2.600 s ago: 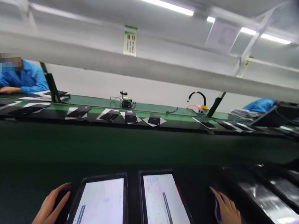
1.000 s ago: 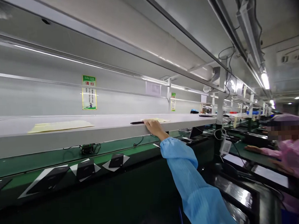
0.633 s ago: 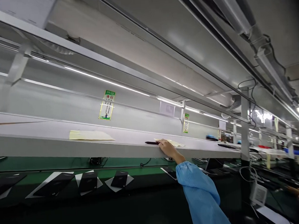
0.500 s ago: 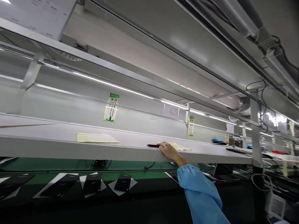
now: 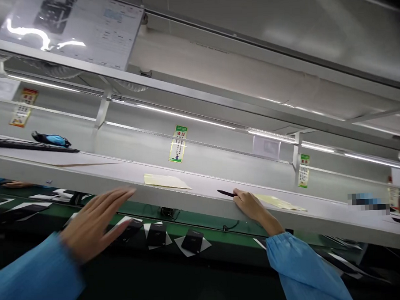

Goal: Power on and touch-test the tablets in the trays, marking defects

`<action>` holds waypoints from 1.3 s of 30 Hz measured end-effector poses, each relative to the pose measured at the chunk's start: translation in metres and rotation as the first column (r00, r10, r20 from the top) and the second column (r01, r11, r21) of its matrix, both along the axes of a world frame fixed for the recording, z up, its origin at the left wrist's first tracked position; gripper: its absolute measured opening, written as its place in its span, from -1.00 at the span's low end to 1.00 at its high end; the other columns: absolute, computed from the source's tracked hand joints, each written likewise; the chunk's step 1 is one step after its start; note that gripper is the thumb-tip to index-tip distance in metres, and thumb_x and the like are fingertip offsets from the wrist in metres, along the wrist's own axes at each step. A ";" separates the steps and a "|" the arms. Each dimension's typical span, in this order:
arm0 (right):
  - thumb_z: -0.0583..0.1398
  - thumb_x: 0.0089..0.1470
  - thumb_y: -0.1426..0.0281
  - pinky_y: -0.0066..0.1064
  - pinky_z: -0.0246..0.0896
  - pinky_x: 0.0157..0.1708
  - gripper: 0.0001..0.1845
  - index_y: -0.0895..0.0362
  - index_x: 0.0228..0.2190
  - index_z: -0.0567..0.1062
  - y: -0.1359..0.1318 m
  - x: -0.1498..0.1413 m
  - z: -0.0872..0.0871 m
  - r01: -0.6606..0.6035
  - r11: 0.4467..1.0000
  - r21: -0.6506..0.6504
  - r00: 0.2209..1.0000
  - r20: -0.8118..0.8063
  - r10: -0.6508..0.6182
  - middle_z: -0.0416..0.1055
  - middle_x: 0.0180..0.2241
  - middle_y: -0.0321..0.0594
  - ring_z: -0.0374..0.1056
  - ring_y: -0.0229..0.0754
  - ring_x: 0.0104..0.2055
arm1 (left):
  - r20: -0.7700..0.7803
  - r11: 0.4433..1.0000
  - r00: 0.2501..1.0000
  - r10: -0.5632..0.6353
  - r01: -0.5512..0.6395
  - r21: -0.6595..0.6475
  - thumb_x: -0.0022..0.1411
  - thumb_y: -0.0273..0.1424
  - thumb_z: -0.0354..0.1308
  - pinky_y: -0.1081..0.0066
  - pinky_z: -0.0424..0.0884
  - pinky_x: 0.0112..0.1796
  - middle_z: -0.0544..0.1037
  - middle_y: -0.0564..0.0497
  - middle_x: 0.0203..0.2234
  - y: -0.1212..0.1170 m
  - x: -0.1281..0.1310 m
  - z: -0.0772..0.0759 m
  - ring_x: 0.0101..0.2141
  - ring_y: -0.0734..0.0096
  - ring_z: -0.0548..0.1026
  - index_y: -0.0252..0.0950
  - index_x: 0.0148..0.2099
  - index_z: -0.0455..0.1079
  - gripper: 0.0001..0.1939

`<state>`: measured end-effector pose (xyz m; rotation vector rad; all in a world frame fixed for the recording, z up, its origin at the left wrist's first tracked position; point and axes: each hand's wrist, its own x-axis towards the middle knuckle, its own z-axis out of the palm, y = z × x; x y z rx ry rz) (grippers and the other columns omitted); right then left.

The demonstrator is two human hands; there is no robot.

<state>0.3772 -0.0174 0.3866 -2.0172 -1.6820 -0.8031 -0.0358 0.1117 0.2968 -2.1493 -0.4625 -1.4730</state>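
My right hand (image 5: 252, 207) reaches up onto the grey shelf (image 5: 121, 180) above the line, fingers curled over its front edge and touching a dark pen (image 5: 226, 193) that lies on it. A yellowish sheet (image 5: 278, 202) lies just right of that hand. My left hand (image 5: 93, 223) is raised below the shelf, fingers stretched out flat and holding nothing, slightly blurred. Both arms wear blue sleeves.
Another yellowish sheet (image 5: 164, 181) lies on the shelf to the left. Below runs a green conveyor (image 5: 203, 220) with several black devices (image 5: 192, 241) on white sheets. A green-and-yellow sign (image 5: 178, 144) hangs behind. A keyboard and blue cloth (image 5: 50, 139) rest at far left.
My left hand has come up into view below the shelf. The view has swung left. My right hand stays at the shelf edge by the pen.
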 end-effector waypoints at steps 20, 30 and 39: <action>0.16 0.03 -0.04 -0.56 -0.07 -0.74 -0.39 0.01 0.01 0.23 -0.060 -0.104 -0.144 -0.470 0.855 0.219 0.291 -0.876 0.385 0.28 -0.04 -0.14 0.01 -0.55 -0.71 | -0.059 0.860 0.858 -0.510 0.509 -0.026 0.29 -0.61 0.00 0.34 0.32 0.03 0.52 0.06 -0.25 -0.081 0.058 -0.083 -0.06 0.43 0.39 -0.31 -0.22 0.31 -0.87; 0.33 -0.16 0.04 -0.61 -0.04 -0.77 -0.52 0.21 -0.42 0.43 -0.051 -0.124 -0.185 -0.643 0.728 0.238 -0.060 -0.963 0.261 0.18 -0.64 -0.39 0.03 -0.47 -0.72 | 0.338 0.560 0.758 -0.558 0.645 -0.520 0.25 -0.30 0.12 0.37 0.24 0.06 0.19 0.02 0.06 -0.084 0.054 -0.112 0.15 0.18 0.12 -0.24 -0.52 0.35 -0.71; 0.38 -0.21 0.08 -0.63 -0.10 -0.68 -0.52 0.21 -0.46 0.39 -0.077 -0.135 -0.175 -0.486 0.825 0.288 -0.155 -0.958 0.243 0.20 -0.57 -0.33 0.07 -0.45 -0.58 | 0.724 -0.345 0.680 -0.111 0.657 -0.670 0.16 0.07 0.04 0.29 0.42 -0.13 0.29 -0.06 0.06 -0.118 0.041 -0.096 -0.05 0.11 0.37 -0.08 0.21 -0.05 -0.32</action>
